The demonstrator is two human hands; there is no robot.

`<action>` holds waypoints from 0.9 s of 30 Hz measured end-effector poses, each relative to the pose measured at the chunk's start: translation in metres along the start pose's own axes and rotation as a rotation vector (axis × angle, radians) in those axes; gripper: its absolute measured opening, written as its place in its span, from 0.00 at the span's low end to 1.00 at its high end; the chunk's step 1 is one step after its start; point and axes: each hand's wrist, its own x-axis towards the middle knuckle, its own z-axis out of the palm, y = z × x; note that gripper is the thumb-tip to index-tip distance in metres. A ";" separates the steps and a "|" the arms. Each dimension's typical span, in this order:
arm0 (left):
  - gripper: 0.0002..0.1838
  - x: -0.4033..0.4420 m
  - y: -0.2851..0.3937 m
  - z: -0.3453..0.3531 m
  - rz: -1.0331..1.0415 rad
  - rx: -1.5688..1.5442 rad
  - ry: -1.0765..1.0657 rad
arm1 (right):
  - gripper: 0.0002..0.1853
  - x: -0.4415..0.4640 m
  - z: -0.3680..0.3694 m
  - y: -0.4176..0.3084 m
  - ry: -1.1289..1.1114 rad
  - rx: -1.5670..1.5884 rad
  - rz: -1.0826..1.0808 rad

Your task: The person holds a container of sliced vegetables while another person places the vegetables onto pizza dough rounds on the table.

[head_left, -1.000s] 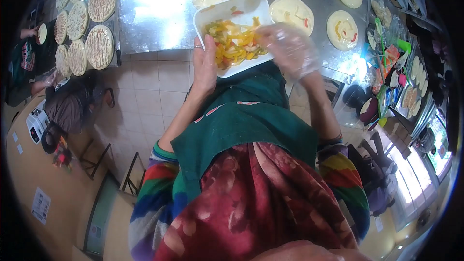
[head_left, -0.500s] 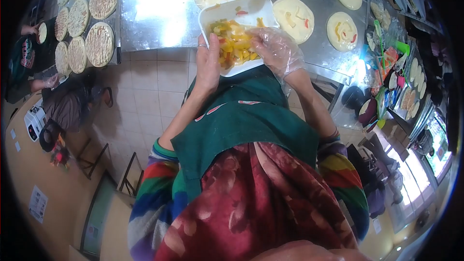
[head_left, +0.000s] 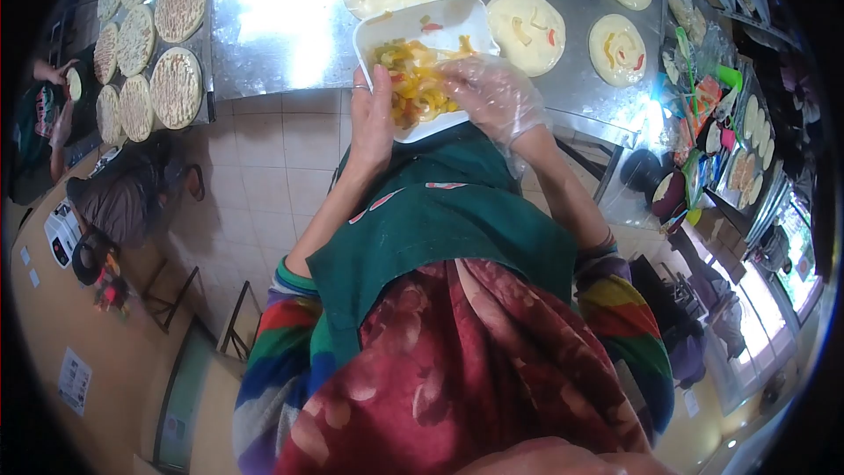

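Sliced peppers (head_left: 409, 104), in tray (head_left: 455, 18) clamped by left fingers (head_left: 381, 92), under right fingers (head_left: 461, 84), closure unclear

Green apron (head_left: 431, 220), marked in red and white; dark red scarf (head_left: 475, 361) with paler leaf-like patches. Sleeves (head_left: 280, 343) striped red, green, blue, grey-white and purple. Right hand (head_left: 479, 92): loose, clear plastic glove (head_left: 514, 105). Left hand (head_left: 373, 119): thin ring (head_left: 362, 86).

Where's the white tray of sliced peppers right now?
The white tray is at upper centre of the head view, in the left hand, the gloved right hand among its peppers.
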 end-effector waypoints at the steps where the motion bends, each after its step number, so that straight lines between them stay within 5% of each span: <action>1: 0.26 0.001 -0.002 -0.001 -0.003 0.010 0.013 | 0.17 0.000 -0.008 -0.002 0.005 0.108 0.016; 7: 0.27 0.006 -0.008 -0.010 0.009 0.027 0.074 | 0.18 -0.004 -0.040 0.038 0.127 0.448 0.318; 13: 0.27 0.012 -0.015 -0.025 0.015 -0.010 0.087 | 0.16 0.004 -0.038 0.096 0.285 -0.256 0.356; 19: 0.29 0.007 -0.001 -0.020 0.018 -0.011 0.106 | 0.14 0.004 -0.012 0.100 0.306 -0.584 0.223; 27: 0.29 0.006 -0.001 -0.021 -0.002 -0.052 0.063 | 0.13 0.000 -0.044 0.011 0.297 -0.161 0.122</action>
